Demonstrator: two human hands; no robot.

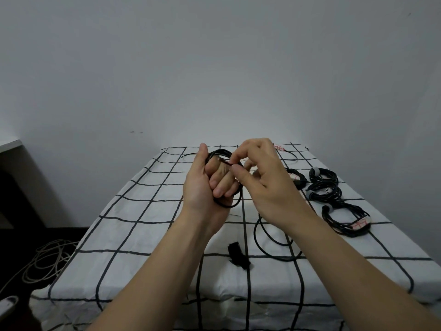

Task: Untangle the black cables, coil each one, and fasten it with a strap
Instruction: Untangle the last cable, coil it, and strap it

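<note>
My left hand [205, 185] grips a black cable coil [229, 204] held up above the checked table [133, 225]; its loops pass around my curled fingers. My right hand [260, 180] pinches a strand of that coil near its top between thumb and forefinger. A loose black cable [262, 244] curves on the cloth below my right wrist. A black strap [237, 256] lies on the table in front of me. Three coiled black cables [324, 189] with grey straps lie at the right.
Another small black coil [297, 179] sits partly behind my right hand. A thin black cable [290, 155] lies at the far end of the table. Pale cable [45, 261] is heaped on the dark floor at the left. A white wall stands behind the table.
</note>
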